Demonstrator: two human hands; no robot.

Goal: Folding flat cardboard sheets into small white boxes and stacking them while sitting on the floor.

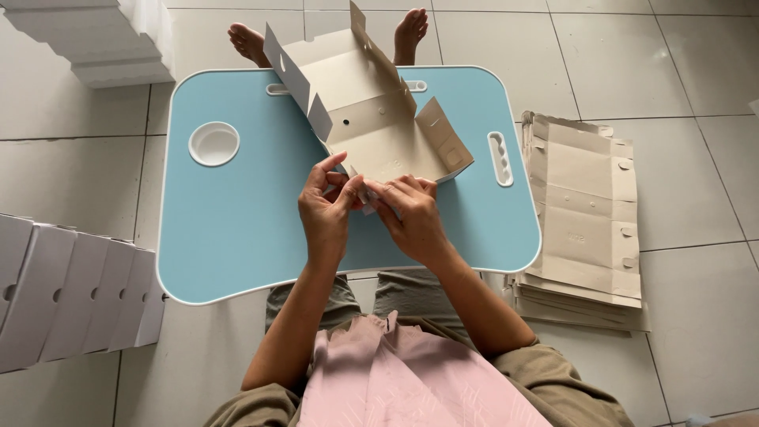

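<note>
Near the lap table's (237, 237) front edge, the left hand (322, 212) and right hand (411, 217) both pinch the near flap of a half-folded cardboard box (371, 119) (far walls already upright), so tucking that flap likely comes next.

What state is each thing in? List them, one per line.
Cardboard box blank: half folded, side walls up, near corner being pinched.
Left hand: fingers pinching the box's near flap.
Right hand: fingers gripping the same flap.
Blue lap table: standing flat over the legs, cup recess empty.
Flat blanks: unfolded, stacked on the floor at right.
Finished white boxes: folded shut, lined up at left.
</note>
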